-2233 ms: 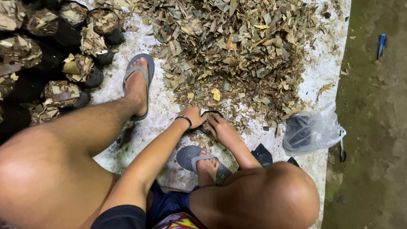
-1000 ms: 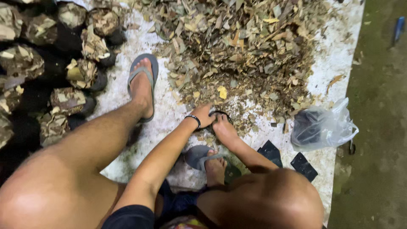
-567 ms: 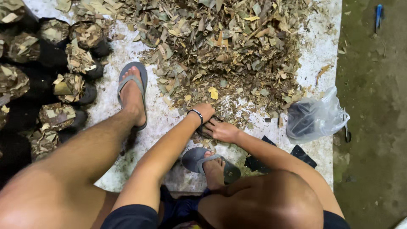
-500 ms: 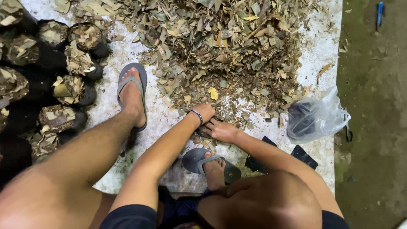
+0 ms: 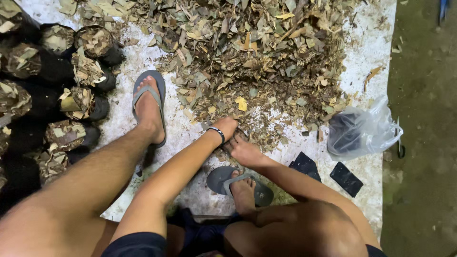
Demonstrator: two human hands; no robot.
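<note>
Dry leaves [image 5: 247,52] lie heaped on the white sheet [image 5: 376,43] from ten to two o'clock in the head view, and I have both hands at the pile's near edge, dead centre. My left hand [image 5: 227,128], with a dark band at the wrist, and my right hand [image 5: 243,150] touch each other over a small black bag [image 5: 240,136]. Their fingers curl narrow around its mouth, as far as I can tell. At nine o'clock stands a cluster of filled black bags [image 5: 71,71], leaves showing at their tops. At three o'clock sits a clear plastic bag [image 5: 364,131] of empty ones, with two flat black bags [image 5: 326,172] beside it. Many are filled; much of the pile remains.
</note>
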